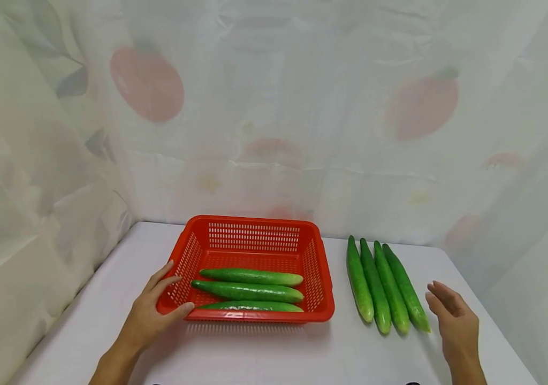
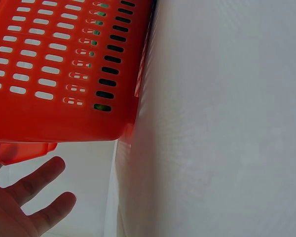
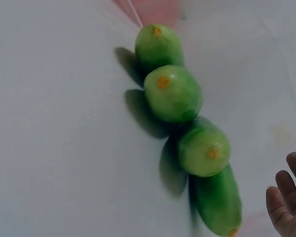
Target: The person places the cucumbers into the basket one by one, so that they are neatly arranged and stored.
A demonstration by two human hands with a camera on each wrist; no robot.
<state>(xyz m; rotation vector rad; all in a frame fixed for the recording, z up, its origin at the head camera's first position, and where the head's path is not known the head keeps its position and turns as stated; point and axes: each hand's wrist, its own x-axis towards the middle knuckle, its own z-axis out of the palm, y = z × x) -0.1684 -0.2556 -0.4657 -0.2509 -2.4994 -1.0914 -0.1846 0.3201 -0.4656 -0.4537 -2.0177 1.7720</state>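
Red basket (image 1: 259, 316) on white table (image 1: 351, 355); three cucumbers (image 1: 247, 291) inside, four cucumbers (image 1: 392, 289) to its right.
Inside: laid crosswise, side by side, dark tips to the left, paler ends to the right; nearest one partly hidden behind the near wall. On the table: lined up in a slightly slanted row, dark tips at the far end, pale ends at the near end. Left hand (image 1: 146, 318) at the basket's near left corner, thumb on the rim, fingers spread at the left side; touching, not clenched. Right hand (image 1: 458, 327) just beside the rightmost of the row, apart from it; released, fingers loosely bent. Behind: pale curtain (image 1: 274, 80) with faded red fruit prints.
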